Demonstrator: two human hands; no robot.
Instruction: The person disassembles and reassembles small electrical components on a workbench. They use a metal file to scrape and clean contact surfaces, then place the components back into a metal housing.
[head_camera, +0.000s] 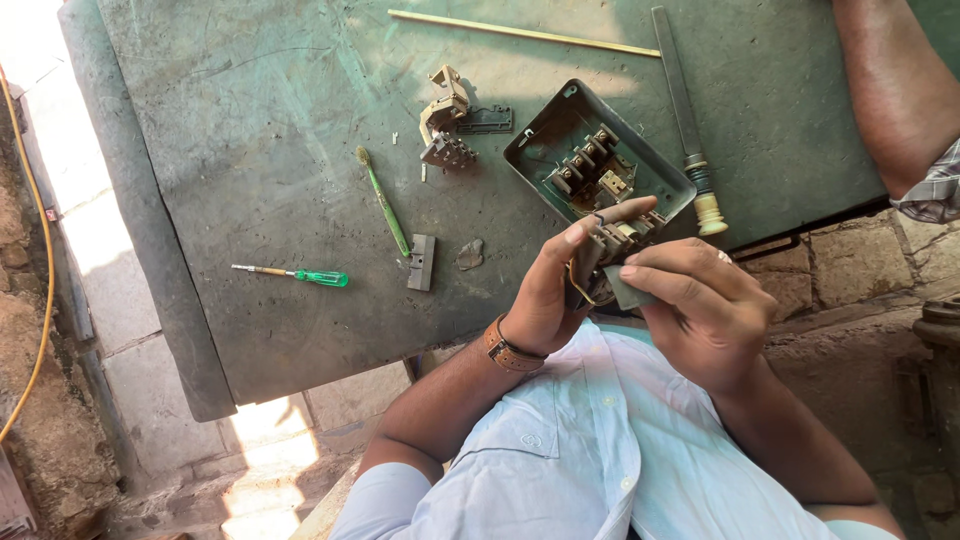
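I wear a pale blue shirt (590, 440) with small buttons down the front, its sleeves rolled above my elbows. A brown leather strap (508, 352) with a metal buckle circles my left wrist; both forearms are bare.

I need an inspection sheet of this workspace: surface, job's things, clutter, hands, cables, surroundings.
Surface: dark green metal table, scratched and dusty.
Job's things: small grey switch part held in both hands; open switch box behind it.
Clutter: green screwdriver, green toothbrush, file, thin rod, loose contact assembly, small grey block.
Hands: left hand and right hand both grip the part.
Cables: yellow cable at the left edge.
Surroundings: stone paving; another person's arm at top right.
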